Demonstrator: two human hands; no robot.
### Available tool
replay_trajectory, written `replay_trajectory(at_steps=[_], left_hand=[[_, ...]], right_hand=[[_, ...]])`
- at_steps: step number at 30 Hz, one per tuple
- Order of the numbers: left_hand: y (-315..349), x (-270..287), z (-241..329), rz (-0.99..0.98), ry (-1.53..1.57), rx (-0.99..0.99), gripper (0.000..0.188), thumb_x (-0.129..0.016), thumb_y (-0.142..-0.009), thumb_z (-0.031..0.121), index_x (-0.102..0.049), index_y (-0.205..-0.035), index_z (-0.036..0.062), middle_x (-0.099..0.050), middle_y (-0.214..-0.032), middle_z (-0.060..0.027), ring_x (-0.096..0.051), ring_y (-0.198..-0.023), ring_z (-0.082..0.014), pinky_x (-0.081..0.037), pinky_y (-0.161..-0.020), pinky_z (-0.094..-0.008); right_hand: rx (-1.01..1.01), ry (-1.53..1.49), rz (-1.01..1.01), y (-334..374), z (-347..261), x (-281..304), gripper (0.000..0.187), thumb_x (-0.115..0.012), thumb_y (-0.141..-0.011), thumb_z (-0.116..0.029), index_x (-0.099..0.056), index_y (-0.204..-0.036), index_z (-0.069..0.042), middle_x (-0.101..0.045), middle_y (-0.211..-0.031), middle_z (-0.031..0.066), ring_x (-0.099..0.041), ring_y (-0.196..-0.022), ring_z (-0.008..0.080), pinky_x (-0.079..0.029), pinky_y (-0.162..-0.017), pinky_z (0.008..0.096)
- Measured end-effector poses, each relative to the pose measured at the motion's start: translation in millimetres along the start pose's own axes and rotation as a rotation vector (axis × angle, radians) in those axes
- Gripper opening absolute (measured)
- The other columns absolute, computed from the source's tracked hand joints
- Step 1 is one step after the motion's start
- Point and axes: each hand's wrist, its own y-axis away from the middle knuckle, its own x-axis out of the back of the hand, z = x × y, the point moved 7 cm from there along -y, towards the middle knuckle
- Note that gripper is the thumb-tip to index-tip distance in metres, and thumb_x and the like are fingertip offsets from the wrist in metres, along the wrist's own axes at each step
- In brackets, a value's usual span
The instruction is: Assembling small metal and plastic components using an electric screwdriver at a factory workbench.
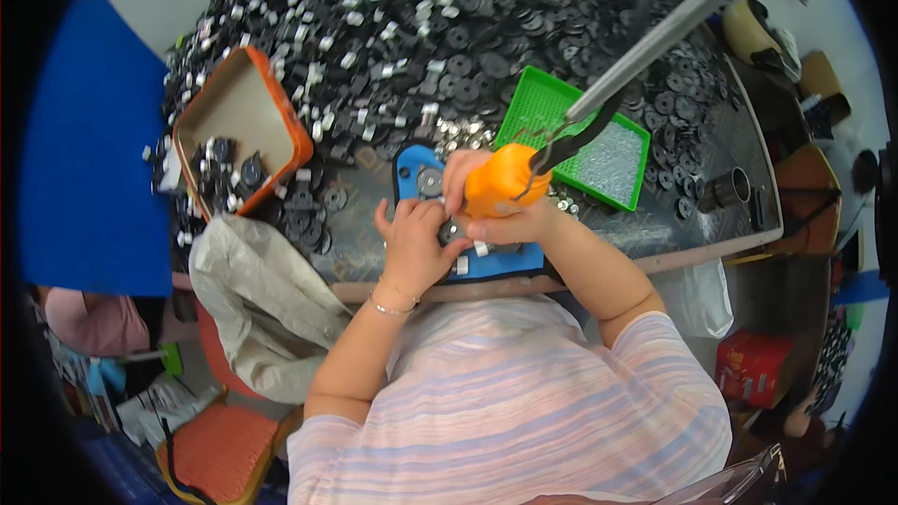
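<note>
- Right hand [528, 224]: one, wrapped around the driver, grasping it.
- Driver [505, 178]: one, orange, in the right hand, above the right part of the mat; its tip is hidden by the hand. Black cord [589, 136] at its far end, beside a metal bar [673, 37].
- Left hand [412, 243]: one, palm down, left of the driver, over the near part of the mat; thumb and fingers part-spread at a disc. Whether it pinches or only steadies this, cannot tell.
- Near disc [452, 232]: dark, on the mat, between the left hand's thumb and fingers, just left of the right hand; partly hidden.
- Far disc [428, 182]: dark with a metal centre, on the mat, beyond the left hand, left of the driver.
- Mat [409, 161]: blue, dark-edged, at the table's near edge.
- Metal pieces [463, 134]: loose cluster, just beyond the mat.
- Green tray [538, 103]: far right of the hands, small screws [608, 159] in its near part.
- Orange bin [299, 145]: far left, black parts [220, 154] within.
- Pile [421, 37]: black and white parts, across the table's far side.
</note>
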Motion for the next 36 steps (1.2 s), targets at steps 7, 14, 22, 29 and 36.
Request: replay_trajectory(at_steps=[7,14,22,29,36], left_hand=[[6,-6,-5,-0.071,-0.073,-0.006,0.047,-0.079,-0.063,0.042,-0.061,-0.095,0.0111,-0.062,-0.095,-0.0002,-0.051,-0.102,-0.0244,-0.021,-0.099,-0.0577],[2,-9,-6,-0.246,-0.030,-0.017,0.050,-0.078,-0.062,0.032,-0.062,-0.105,0.0129,-0.058,-0.110,-0.0028,-0.045,-0.113,-0.0253,-0.017,-0.102,-0.0607],[-4,-11,13,-0.165,-0.156,0.008,0.042,-0.079,-0.061,0.034,-0.063,-0.093,0.0108,-0.060,-0.089,-0.0030,-0.051,-0.098,-0.0246,-0.022,-0.100,-0.0567],[1,-11,15,-0.078,-0.109,-0.013,0.047,-0.079,-0.063,0.035,-0.063,-0.097,0.0066,-0.062,-0.090,-0.0061,-0.053,-0.094,-0.0253,-0.027,-0.099,-0.0491],[5,-9,8,-0.155,0.068,0.012,0.047,-0.080,-0.065,0.027,-0.062,-0.101,0.0034,-0.065,-0.095,-0.0099,-0.057,-0.092,-0.0278,-0.031,-0.096,-0.0448]], right_hand=[[0.284,-0.112,0.509,22,-61,96,0.036,-0.070,-0.075,-0.021,-0.054,-0.099,0.000,-0.053,-0.087,0.0086,-0.058,-0.068,0.0156,-0.047,-0.062,0.0263],[0.293,0.145,0.896,73,-52,183,0.027,-0.061,-0.076,0.001,-0.051,-0.101,-0.003,-0.056,-0.093,0.0081,-0.058,-0.072,0.0154,-0.047,-0.068,0.0277],[0.304,0.159,0.852,46,-34,180,0.023,-0.059,-0.077,0.006,-0.050,-0.097,-0.002,-0.057,-0.087,0.0092,-0.057,-0.063,0.0145,-0.047,-0.059,0.0269],[0.285,0.202,0.886,39,-31,181,0.025,-0.061,-0.076,0.005,-0.050,-0.097,-0.003,-0.058,-0.086,0.0087,-0.058,-0.060,0.0137,-0.048,-0.057,0.0262],[0.316,0.209,0.840,39,-30,180,0.021,-0.064,-0.078,0.002,-0.054,-0.096,-0.001,-0.060,-0.083,0.0063,-0.058,-0.060,0.0115,-0.048,-0.056,0.0249]])
